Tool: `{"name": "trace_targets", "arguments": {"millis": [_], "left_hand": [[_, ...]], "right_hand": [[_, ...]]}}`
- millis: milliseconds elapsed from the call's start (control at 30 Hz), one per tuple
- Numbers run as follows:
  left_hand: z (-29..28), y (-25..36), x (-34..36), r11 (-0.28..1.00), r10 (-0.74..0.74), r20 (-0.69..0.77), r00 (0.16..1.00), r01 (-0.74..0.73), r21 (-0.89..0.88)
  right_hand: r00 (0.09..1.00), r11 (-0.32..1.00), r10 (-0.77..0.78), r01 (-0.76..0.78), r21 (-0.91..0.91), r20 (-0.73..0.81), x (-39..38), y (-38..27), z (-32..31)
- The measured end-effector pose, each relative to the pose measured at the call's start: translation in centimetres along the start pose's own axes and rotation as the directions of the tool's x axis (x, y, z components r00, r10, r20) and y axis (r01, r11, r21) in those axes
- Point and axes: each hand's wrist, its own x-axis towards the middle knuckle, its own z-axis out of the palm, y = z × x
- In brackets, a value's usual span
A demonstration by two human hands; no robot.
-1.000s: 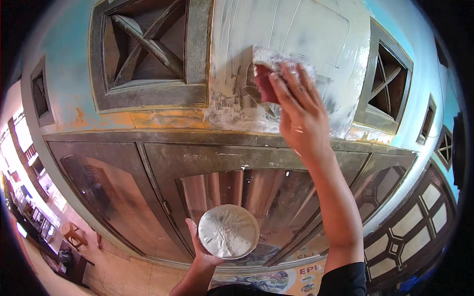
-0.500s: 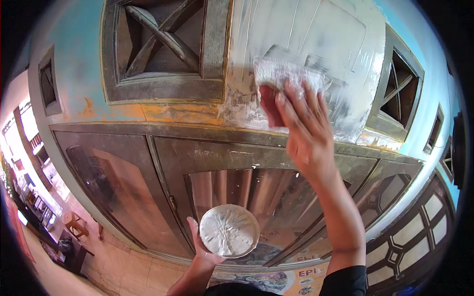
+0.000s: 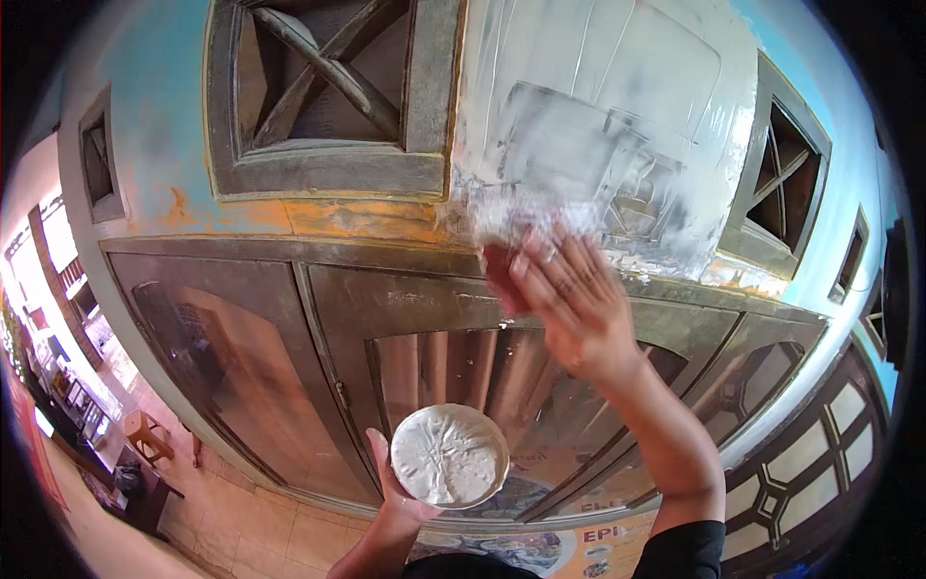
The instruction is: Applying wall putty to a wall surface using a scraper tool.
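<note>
My left hand (image 3: 397,494) grips the side of a round, pale bowl (image 3: 469,505) low in the middle. Thick white putty (image 3: 446,454) fills it, with creased furrows on top. Up on the wall, my right hand (image 3: 584,309) holds a flat dark-red putty spreader (image 3: 503,282), its fingers pressed along the blade. White putty coats the spreader's upper edge and some fingertips; motion blurs that edge. The spreader is at the lower edge of a wall patch (image 3: 569,125) smeared with wet white putty, where grey streaks show through.
Wooden vents with crossed bars, one large (image 3: 328,77) and one smaller (image 3: 776,164), flank the patch. A dark wooden frame (image 3: 424,280) with curtained glass runs below. At the lower left, a brown stool (image 3: 147,436) stands on the tiled floor (image 3: 246,526).
My right hand has drawn the spreader down and slightly left, off the middle of the patch, uncovering greyer, thinly coated wall. My left hand and the bowl have barely moved.
</note>
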Motion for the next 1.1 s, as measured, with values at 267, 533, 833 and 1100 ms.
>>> {"name": "trace_targets", "arguments": {"millis": [267,533,833,1100], "left_hand": [[2.3,-0.5,-0.1,0.980,-0.110,0.096,0.989,0.124,-0.154],[3.1,0.0,-1.0,0.997,0.034,-0.039,0.999,-0.031,0.074],[3.7,-1.4,-0.1,0.982,-0.034,-0.140,0.990,0.060,0.181],[2.4,-0.5,-1.6,0.993,0.065,-0.074,0.995,-0.057,0.104]], "right_hand": [[0.994,0.983,0.026,-0.045,-0.179,-0.105,7.0,5.7,1.0],[0.980,0.999,-0.041,0.045,-0.016,0.194,-3.4,-1.2,0.9],[0.995,0.981,-0.008,-0.012,-0.194,-0.103,7.0,6.1,-0.3],[0.977,0.999,-0.026,0.031,-0.020,0.211,-4.0,-0.5,0.9]]}}
